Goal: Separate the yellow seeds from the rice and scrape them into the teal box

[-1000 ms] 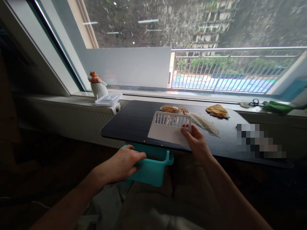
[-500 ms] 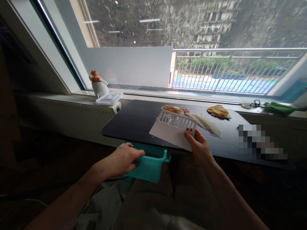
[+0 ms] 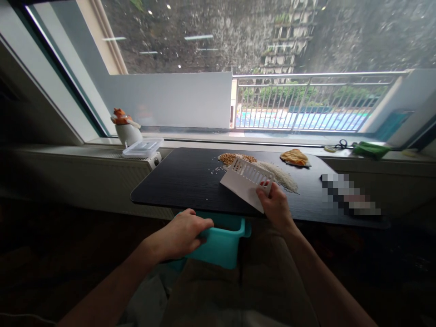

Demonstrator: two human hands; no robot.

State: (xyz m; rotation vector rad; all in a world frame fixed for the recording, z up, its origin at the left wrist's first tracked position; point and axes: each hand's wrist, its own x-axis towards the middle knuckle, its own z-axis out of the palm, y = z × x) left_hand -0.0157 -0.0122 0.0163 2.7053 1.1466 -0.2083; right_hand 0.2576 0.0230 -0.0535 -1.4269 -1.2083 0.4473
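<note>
My left hand [image 3: 186, 230] is closed on the rim of a turquoise plastic bin [image 3: 223, 247], held below the front edge of the dark table [image 3: 177, 181]. In my right hand [image 3: 275, 200] is a white slotted card [image 3: 243, 187], pinched at its right end between thumb and fingers. The card is tilted over the table, its slotted side towards the grain. Behind it lie a heap of golden-brown kernels [image 3: 227, 158] and a long spread of white rice [image 3: 281, 175]. Loose white grains are scattered left of the card.
A folded yellow cloth [image 3: 294, 157] lies at the table's back right, near a blurred-out object [image 3: 350, 195]. On the sill are scissors [image 3: 341, 144] and a green bundle [image 3: 371, 150]. A white pot [image 3: 128, 134] and a clear plastic container [image 3: 143, 147] stand at the left.
The slotted card has turned and tilted more, uncovering scattered white grains at its left. My left hand and the bin have shifted slightly right. The whole view has swung a little.
</note>
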